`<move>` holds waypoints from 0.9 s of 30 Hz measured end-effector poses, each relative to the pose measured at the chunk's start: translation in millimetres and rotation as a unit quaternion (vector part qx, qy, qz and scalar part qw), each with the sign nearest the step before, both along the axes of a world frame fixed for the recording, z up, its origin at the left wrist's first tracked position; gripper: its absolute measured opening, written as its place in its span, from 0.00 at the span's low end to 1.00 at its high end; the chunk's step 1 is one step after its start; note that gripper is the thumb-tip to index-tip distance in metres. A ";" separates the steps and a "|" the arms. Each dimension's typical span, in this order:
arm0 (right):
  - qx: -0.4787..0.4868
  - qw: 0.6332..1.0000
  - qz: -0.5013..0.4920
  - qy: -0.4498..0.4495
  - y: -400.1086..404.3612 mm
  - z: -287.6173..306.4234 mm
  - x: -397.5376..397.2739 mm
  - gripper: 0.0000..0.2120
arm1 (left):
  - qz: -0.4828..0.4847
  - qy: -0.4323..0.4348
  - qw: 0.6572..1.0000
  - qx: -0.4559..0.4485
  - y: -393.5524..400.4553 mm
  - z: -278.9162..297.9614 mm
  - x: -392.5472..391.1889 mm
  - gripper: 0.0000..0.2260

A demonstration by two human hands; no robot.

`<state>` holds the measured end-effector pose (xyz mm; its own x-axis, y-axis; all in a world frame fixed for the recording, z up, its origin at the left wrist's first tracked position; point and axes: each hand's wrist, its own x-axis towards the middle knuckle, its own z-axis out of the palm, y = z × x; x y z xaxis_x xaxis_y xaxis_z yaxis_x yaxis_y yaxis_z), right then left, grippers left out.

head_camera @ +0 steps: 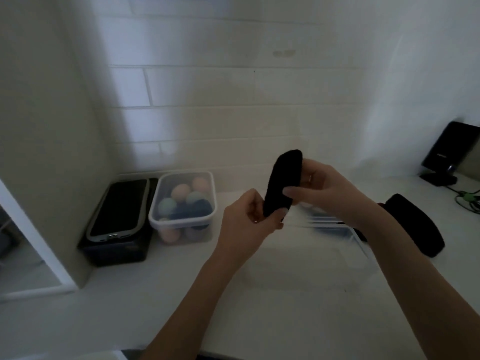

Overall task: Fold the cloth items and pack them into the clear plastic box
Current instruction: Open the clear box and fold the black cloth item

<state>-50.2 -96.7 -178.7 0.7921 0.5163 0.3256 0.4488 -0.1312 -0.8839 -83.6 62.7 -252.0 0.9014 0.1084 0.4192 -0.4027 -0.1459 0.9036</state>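
Observation:
A small black cloth item [281, 183], narrow and folded, stands almost upright in the air above the white counter. My left hand [249, 216] pinches its lower end. My right hand [322, 188] grips its middle from the right, thumb across the front. A clear plastic box [205, 211] stands at the back left, holding several rolled cloth balls in peach, green and blue. Another clear container [337, 227] with something blue inside lies behind my right forearm, mostly hidden. A second black cloth item [415, 224] lies on the counter at the right.
A dark box [114, 245] with a phone [119, 206] lying on top sits in the left corner against the wall. A black device on a stand [449, 152] and green cables [467, 198] occupy the far right. White counter [155, 294] extends toward me.

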 end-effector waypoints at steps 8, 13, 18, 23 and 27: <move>-0.103 0.980 -0.022 -0.170 -0.6 12.8 -5.2 0.12 | -0.155 0.227 0.924 -0.265 -5.9 48.7 25.8 0.12; -0.218 0.941 -0.023 -0.256 8.5 -5.1 -2.6 0.09 | -0.124 0.148 0.955 -0.226 -3.0 31.7 35.5 0.07; -0.186 0.957 -0.033 -0.219 13.7 -12.5 0.3 0.10 | -0.092 0.105 0.963 -0.231 -2.9 27.2 31.4 0.08; 0.002 0.998 -0.056 -0.022 9.4 -7.2 4.4 0.08 | -0.122 0.111 0.950 -0.266 -11.1 27.2 28.5 0.11; -0.048 0.994 -0.100 -0.017 8.4 -9.6 5.6 0.04 | -0.155 0.111 0.935 -0.298 -13.5 28.1 25.5 0.11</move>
<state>-44.5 -88.3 -188.3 0.8717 0.3796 0.3101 0.4342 -0.3045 -0.8478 -58.1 49.2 -223.9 0.9859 -0.0188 0.1661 -0.1342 0.5033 0.8536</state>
